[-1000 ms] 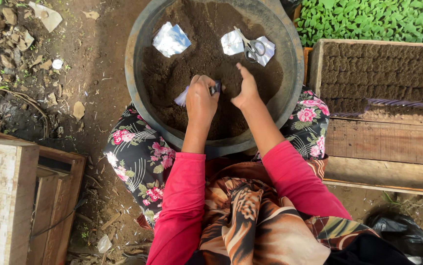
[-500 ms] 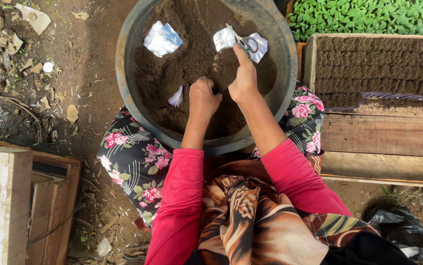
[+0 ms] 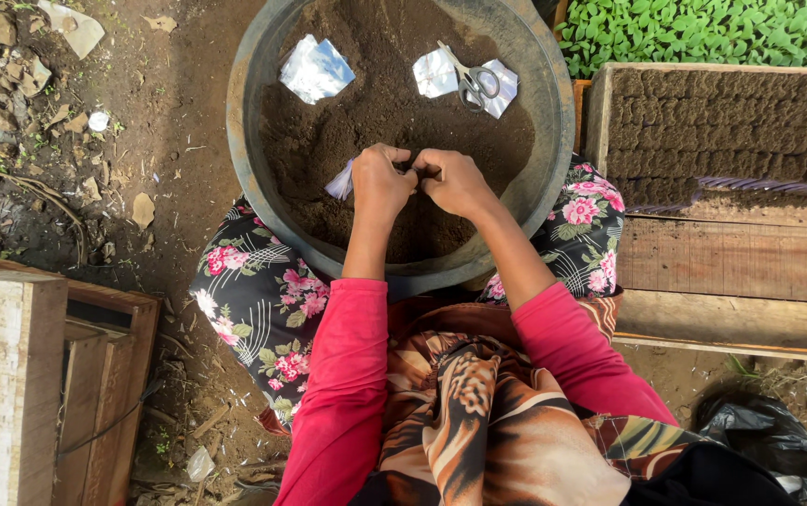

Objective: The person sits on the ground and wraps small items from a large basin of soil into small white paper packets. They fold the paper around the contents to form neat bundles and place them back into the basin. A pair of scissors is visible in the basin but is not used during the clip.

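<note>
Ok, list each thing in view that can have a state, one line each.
left hand: closed on a small plastic bag, over the soil.
right hand: fingers curled, meeting the left hand.
basin: on the lap, filled with dark soil.
scissors: lying shut on a foil piece.
second foil piece: flat on the soil.
wooden tray: packed with soil blocks.

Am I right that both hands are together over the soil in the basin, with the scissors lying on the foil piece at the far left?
Not quite. The head view shows the left hand and right hand together over the soil in the basin, but the scissors lie on the far right foil piece. The far left foil piece is bare.
</note>
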